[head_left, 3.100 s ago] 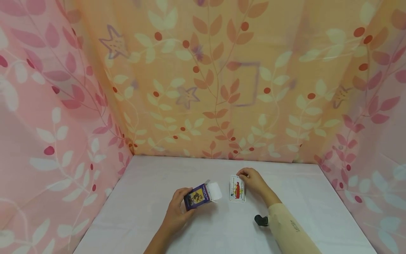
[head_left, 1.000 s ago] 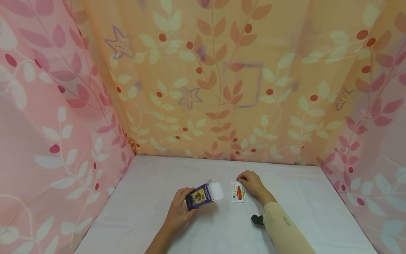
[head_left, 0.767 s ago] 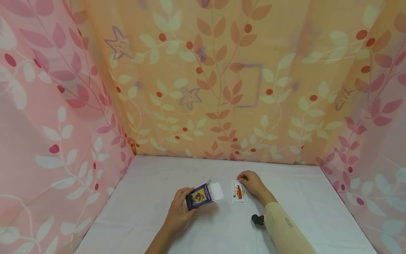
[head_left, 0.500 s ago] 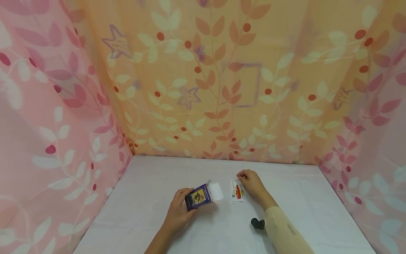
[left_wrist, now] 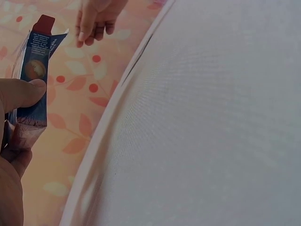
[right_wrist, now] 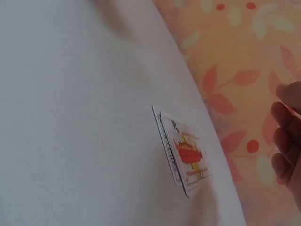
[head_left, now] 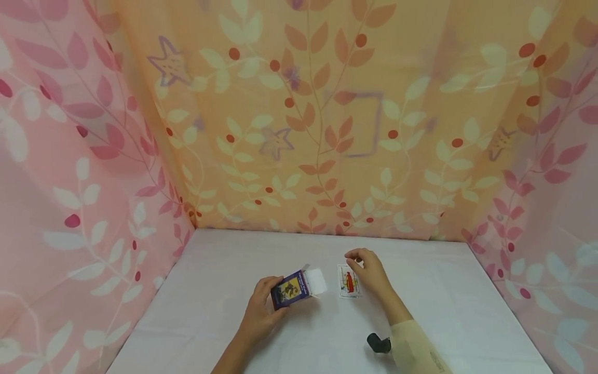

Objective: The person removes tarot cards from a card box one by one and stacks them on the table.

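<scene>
My left hand [head_left: 258, 313] grips a purple card box [head_left: 289, 289], tilted, thumb on one side and fingers on the other. The box's end flap [head_left: 316, 282] hangs open toward the cards. To its right, a small stack of tarot cards [head_left: 348, 285] lies face up on the table, the top one showing a red-robed figure. In the right wrist view the cards [right_wrist: 188, 155] are slightly fanned, with lettering on a lower card's edge. My right hand [head_left: 371, 271] hovers over the stack's upper right corner, fingers loosely bent, thumb apart, holding nothing. Inside the box cannot be seen.
A white cloth covers the table [head_left: 224, 270]. Behind it hangs an orange leaf-patterned curtain [head_left: 261, 171], with pink patterned curtains [head_left: 107, 182] at both sides. A black device [head_left: 378, 343] sits at my right sleeve's cuff.
My right hand has moved off the cards' top corner, and its thumb and finger have spread apart. The left hand and box stay nearly still. The stack's edges have shifted slightly.
</scene>
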Motion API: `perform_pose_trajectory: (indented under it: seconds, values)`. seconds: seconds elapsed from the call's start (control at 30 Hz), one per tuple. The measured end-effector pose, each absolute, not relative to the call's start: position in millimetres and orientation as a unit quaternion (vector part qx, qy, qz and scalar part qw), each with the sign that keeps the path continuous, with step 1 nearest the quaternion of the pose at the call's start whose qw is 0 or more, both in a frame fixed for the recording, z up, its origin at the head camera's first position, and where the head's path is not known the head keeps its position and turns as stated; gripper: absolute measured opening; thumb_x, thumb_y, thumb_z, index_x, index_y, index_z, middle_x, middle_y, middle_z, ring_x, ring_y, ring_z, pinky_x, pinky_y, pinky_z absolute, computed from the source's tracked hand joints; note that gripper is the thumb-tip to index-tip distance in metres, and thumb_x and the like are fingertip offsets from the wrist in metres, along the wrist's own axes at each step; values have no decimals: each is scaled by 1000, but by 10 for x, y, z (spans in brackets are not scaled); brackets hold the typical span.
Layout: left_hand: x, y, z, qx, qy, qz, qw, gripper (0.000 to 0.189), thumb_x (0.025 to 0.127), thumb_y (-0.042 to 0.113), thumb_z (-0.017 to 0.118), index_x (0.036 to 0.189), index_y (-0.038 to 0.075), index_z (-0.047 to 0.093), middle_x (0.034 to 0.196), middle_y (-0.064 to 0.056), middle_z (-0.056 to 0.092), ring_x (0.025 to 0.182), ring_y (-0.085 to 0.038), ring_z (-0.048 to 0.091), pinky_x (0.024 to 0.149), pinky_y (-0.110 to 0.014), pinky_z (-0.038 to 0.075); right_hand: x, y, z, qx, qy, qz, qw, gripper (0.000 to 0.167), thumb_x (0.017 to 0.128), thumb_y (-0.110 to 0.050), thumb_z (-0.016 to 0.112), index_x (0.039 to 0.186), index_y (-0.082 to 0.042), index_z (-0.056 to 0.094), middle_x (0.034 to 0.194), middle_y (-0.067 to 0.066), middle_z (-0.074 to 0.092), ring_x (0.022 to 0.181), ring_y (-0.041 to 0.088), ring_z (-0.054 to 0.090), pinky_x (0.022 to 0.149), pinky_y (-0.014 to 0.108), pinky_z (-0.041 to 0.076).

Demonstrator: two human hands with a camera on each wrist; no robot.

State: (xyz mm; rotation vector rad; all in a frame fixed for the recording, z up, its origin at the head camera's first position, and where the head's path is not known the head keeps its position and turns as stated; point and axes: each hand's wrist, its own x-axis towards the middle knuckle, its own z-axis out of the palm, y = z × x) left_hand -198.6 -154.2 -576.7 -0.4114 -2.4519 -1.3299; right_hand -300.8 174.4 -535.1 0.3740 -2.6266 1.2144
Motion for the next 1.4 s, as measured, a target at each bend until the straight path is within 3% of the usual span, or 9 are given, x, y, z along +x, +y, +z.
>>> perform_pose_trajectory:
  seconds: [0.3,0.8,1.1,1.3,1.4]
  values:
    - [-1944,-1538,-5790,-125,-862,-469,144,84,72,7,92,142,36,54,139,14,51,135,-15,51,118,-47,41,-2738,1619,-5266,126,-874,451,127,11,98,-17,71,108,-17,72,102,-4,68,97,17,55,83,35,46]
    - [-1960,-1527,-5774,-126,-861,-471,147,86,73,8,92,142,40,52,139,16,49,135,-12,49,119,-48,41,-2393,1420,-5184,150,-848,476,178,13,93,-12,75,104,-20,74,96,-10,66,91,11,56,75,31,51]
    - [-1964,-1522,-5751,-125,-858,-475,146,87,73,8,92,142,42,51,139,17,49,136,-12,49,119,-49,41,-2261,1317,-5107,152,-840,498,154,13,95,-14,73,105,-22,73,101,-13,66,99,11,59,87,45,56]
    - [-1971,-1534,-5753,-130,-862,-466,154,86,72,9,93,144,33,53,140,12,50,136,-17,50,117,-51,42,-2214,1231,-5117,168,-839,494,156,12,95,-17,74,105,-23,74,98,-15,66,94,8,58,78,31,54]
    - [-1972,-1538,-5753,-129,-863,-463,154,87,72,9,93,143,36,52,140,12,50,135,-18,51,118,-50,42,-2192,1188,-5131,178,-840,489,151,11,95,-18,74,105,-22,74,96,-16,66,89,7,57,71,24,51]
